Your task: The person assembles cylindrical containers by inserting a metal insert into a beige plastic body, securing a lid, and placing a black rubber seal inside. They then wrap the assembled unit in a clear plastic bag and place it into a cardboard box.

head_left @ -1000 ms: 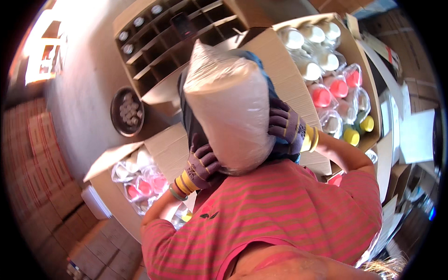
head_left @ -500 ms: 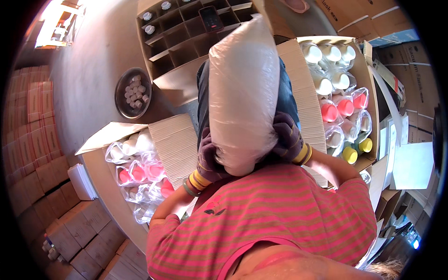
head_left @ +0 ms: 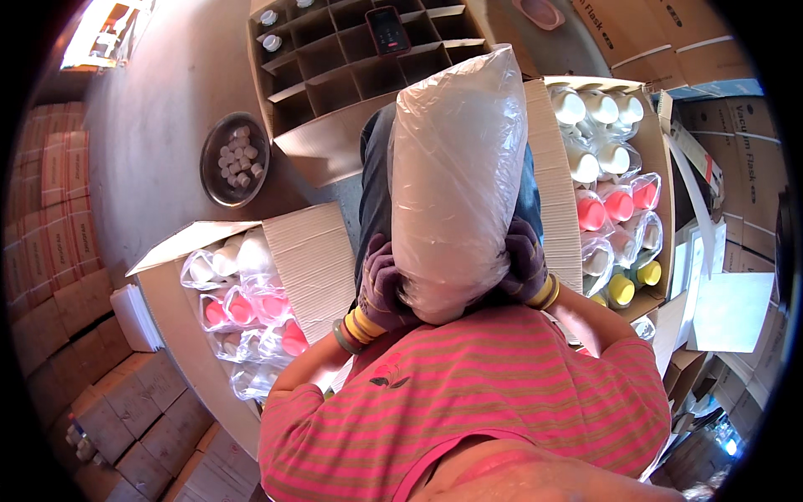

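A long, pale, rounded bundle in a translucent plastic bag [head_left: 456, 176] lies over my thighs, its lower end close to my belly and its flat top pointing away from me. What is inside shows only as a whitish shape. My left hand [head_left: 386, 286], in a dark purple glove with a yellow cuff, curls its fingers at the bag's lower left side. On the opposite side my gloved right hand [head_left: 525, 261] grips the crinkled plastic near the same end. Some fingertips of both hands are hidden by gloves and bag.
Beside me stand a left carton [head_left: 167, 293] and a right carton [head_left: 667, 176], both holding plastic-wrapped bottles with coloured tops. A divided carton [head_left: 309, 163] ahead bears a phone [head_left: 387, 32]. A metal bowl [head_left: 207, 171] holds pale caps. Stacked boxes [head_left: 67, 234] line the left.
The bagged bundle has shifted slightly right, and its top now tilts more to the right and sits lower in view. Both hands stay at its lower end.
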The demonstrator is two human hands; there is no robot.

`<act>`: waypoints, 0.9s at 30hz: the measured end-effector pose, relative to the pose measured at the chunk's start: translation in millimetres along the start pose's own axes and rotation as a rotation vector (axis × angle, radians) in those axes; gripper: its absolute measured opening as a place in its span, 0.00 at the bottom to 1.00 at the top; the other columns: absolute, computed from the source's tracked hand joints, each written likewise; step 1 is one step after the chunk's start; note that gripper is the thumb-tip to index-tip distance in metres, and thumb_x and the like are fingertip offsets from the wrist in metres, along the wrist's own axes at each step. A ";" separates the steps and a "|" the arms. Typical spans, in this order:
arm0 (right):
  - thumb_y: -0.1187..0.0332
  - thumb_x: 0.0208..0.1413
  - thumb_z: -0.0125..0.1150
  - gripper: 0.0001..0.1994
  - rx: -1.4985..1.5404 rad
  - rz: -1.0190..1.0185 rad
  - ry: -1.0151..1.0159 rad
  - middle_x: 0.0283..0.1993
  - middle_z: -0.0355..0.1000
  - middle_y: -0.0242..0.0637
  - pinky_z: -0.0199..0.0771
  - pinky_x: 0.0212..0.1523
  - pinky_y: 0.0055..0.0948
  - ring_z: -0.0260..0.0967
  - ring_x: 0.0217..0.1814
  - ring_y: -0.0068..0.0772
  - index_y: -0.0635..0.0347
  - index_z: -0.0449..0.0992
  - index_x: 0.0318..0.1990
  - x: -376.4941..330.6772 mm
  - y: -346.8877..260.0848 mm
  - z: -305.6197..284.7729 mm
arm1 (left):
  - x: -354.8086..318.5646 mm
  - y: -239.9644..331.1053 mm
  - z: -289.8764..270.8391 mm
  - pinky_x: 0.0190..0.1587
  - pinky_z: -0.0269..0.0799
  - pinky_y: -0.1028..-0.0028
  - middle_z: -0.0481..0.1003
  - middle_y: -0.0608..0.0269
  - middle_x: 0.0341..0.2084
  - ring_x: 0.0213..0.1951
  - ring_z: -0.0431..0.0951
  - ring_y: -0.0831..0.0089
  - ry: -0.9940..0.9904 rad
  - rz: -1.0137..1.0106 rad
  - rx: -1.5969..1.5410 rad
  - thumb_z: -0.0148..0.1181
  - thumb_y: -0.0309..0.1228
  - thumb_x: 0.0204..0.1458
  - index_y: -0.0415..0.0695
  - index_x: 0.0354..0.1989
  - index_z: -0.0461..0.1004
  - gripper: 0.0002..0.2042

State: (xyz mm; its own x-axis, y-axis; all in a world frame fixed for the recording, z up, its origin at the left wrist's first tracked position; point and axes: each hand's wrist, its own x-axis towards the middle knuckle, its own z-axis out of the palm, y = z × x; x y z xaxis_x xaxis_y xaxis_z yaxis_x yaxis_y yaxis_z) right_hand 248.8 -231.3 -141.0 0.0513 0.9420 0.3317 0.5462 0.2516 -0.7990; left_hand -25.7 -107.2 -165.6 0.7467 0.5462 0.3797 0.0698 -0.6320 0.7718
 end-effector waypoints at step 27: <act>0.66 0.41 0.68 0.24 0.021 0.025 0.010 0.51 0.66 0.49 0.67 0.58 0.51 0.65 0.56 0.59 0.60 0.67 0.47 -2.6 1.7 3.1 | -3.9 -1.9 1.2 0.64 0.54 0.40 0.70 0.55 0.47 0.56 0.69 0.47 0.002 -0.023 -0.001 0.79 0.46 0.30 0.45 0.49 0.64 0.38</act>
State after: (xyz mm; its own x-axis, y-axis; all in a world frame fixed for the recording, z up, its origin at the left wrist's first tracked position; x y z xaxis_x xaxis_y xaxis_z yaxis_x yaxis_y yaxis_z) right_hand 247.0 -232.6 -144.8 0.0729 0.9457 0.3167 0.5269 0.2330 -0.8173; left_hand -27.9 -108.8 -169.2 0.7435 0.5619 0.3626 0.0867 -0.6187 0.7809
